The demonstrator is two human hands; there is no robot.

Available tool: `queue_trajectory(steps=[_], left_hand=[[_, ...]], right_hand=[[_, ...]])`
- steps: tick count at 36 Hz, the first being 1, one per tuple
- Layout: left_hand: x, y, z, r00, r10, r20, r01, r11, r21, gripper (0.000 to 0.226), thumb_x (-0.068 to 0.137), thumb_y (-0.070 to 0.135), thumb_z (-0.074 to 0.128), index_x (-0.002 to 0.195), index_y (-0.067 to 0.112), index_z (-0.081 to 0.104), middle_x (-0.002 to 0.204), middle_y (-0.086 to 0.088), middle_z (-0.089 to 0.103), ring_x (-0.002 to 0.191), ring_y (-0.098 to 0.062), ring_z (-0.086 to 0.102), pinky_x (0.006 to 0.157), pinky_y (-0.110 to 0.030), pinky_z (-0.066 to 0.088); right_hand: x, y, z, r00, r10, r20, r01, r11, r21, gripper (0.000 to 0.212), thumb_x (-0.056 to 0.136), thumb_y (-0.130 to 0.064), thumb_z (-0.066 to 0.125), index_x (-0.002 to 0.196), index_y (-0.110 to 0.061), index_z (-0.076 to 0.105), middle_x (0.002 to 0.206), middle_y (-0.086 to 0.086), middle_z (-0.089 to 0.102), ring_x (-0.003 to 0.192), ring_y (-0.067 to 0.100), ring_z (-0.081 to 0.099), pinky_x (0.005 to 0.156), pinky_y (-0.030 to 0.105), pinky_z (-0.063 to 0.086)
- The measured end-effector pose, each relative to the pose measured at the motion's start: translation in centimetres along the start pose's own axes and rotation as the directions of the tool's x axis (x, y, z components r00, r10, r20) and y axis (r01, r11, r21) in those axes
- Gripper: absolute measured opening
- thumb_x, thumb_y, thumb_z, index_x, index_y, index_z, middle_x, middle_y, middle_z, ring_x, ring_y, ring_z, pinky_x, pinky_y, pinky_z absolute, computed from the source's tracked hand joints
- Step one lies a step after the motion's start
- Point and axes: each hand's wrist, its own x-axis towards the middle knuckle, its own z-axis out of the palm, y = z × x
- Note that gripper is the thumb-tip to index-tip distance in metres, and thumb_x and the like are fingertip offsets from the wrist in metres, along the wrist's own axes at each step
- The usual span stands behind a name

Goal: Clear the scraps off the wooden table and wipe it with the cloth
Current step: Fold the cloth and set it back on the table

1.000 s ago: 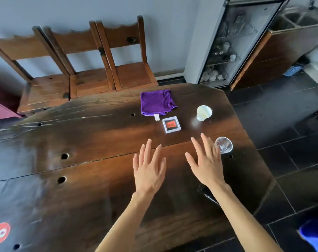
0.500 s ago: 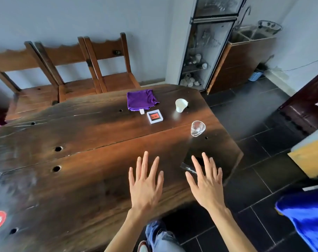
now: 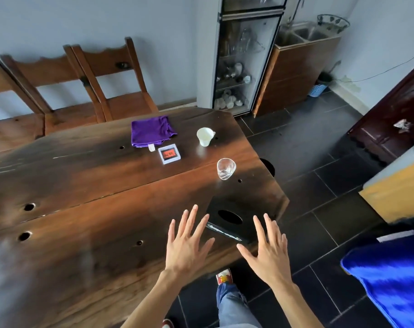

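A folded purple cloth (image 3: 151, 130) lies near the far edge of the dark wooden table (image 3: 87, 185). In front of it sits a small white-framed display with a red screen (image 3: 169, 153). A white paper cup (image 3: 204, 136) and a clear glass cup (image 3: 225, 169) stand toward the table's right end. A black box with an oval hole (image 3: 234, 220) rests at the near right corner. My left hand (image 3: 187, 245) and my right hand (image 3: 267, 250) hover flat with fingers spread over the near edge, one on each side of the black box, holding nothing.
Three wooden chairs (image 3: 111, 91) stand against the wall behind the table. A glass-door cabinet (image 3: 244, 60) and a sink unit (image 3: 303, 67) stand at the back right. Dark floor tiles (image 3: 319, 174) spread to the right. A blue object (image 3: 395, 280) is at the lower right.
The view has pulled back and turned right, so the table's objects sit farther away. Both hands have drawn back to the near edge beside the black box, still spread and empty.
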Motion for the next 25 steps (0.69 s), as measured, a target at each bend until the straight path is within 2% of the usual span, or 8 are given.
queue_trajectory(steps=[5,9,11,14,17,22,23,25], left_hand=[[4.0,1.5,2.3,0.992,0.038,0.123,-0.046,0.997,0.063,0.073,0.095,0.074,0.025,0.16,0.046,0.006,0.168,0.011,-0.021,0.158,-0.016,-0.007,0.128,-0.047,0.001],[6.9,1.6,3.6,0.981,0.072,0.18,-0.09,0.992,0.093,0.079,0.094,0.075,0.038,0.161,0.042,0.013,0.169,0.009,-0.014,0.158,-0.017,-0.001,0.126,-0.047,-0.001],[8.1,1.3,4.3,0.969,0.079,0.234,-0.108,0.988,0.113,0.082,0.094,0.076,0.036,0.161,0.042,0.005,0.167,0.01,-0.021,0.158,-0.016,-0.004,0.125,-0.045,-0.007],[9.8,0.9,5.5,0.956,0.059,0.287,-0.1,0.986,0.13,0.083,0.094,0.076,0.033,0.161,0.042,-0.002,0.165,0.012,-0.026,0.159,-0.015,-0.005,0.124,-0.042,-0.009],[11.3,0.2,6.7,0.955,0.014,0.298,-0.041,0.996,0.084,0.082,0.095,0.075,0.036,0.162,0.041,0.002,0.166,0.014,-0.02,0.159,-0.014,0.002,0.127,-0.041,0.002],[13.2,-0.8,8.3,0.925,-0.043,0.377,0.046,0.999,0.001,0.084,0.096,0.07,0.042,0.162,0.038,0.002,0.168,0.016,-0.016,0.158,-0.011,0.004,0.127,-0.04,0.009],[13.5,-0.9,8.5,0.918,-0.061,0.393,0.077,0.997,-0.027,0.084,0.097,0.068,0.044,0.162,0.037,0.002,0.169,0.015,-0.014,0.157,-0.008,0.009,0.127,-0.039,0.009],[14.0,-1.1,8.8,0.901,-0.087,0.425,0.131,0.988,-0.077,0.083,0.098,0.064,0.047,0.163,0.036,0.003,0.171,0.014,-0.009,0.147,-0.003,0.035,0.126,-0.037,0.013]], right_hand=[[3.1,3.7,1.0,0.992,-0.028,0.126,0.021,0.998,0.059,0.101,0.086,-0.079,0.048,0.162,-0.033,-0.001,0.171,0.0,-0.005,0.158,0.028,0.001,0.123,0.053,0.017],[5.5,5.2,1.8,0.983,-0.047,0.179,0.021,0.989,0.147,0.106,0.084,-0.072,0.06,0.162,-0.031,0.003,0.171,-0.001,0.0,0.158,0.026,0.003,0.124,0.051,0.017],[6.6,5.5,2.4,0.975,-0.045,0.218,0.005,0.983,0.181,0.107,0.084,-0.07,0.064,0.163,-0.029,0.004,0.171,-0.001,0.001,0.158,0.025,0.003,0.126,0.047,0.017],[7.8,5.5,3.5,0.969,0.019,0.245,-0.095,0.949,0.3,0.107,0.085,-0.062,0.07,0.163,-0.021,0.009,0.171,0.002,0.008,0.157,0.023,0.009,0.126,0.042,0.022],[8.6,5.3,4.8,0.959,0.137,0.249,-0.234,0.878,0.418,0.102,0.086,-0.049,0.075,0.162,-0.014,0.016,0.169,0.007,0.019,0.155,0.021,0.019,0.124,0.037,0.029],[9.5,5.0,6.8,0.902,0.292,0.318,-0.42,0.765,0.488,0.095,0.092,-0.037,0.072,0.161,-0.009,0.014,0.168,0.011,0.019,0.155,0.025,0.021,0.122,0.031,0.023],[9.6,4.9,7.1,0.886,0.319,0.338,-0.456,0.736,0.5,0.092,0.094,-0.035,0.07,0.161,-0.008,0.013,0.168,0.013,0.019,0.155,0.025,0.021,0.122,0.03,0.021],[9.8,4.5,7.7,0.853,0.371,0.367,-0.519,0.673,0.526,0.087,0.097,-0.032,0.066,0.161,-0.006,0.012,0.167,0.015,0.021,0.154,0.026,0.023,0.121,0.027,0.02]])
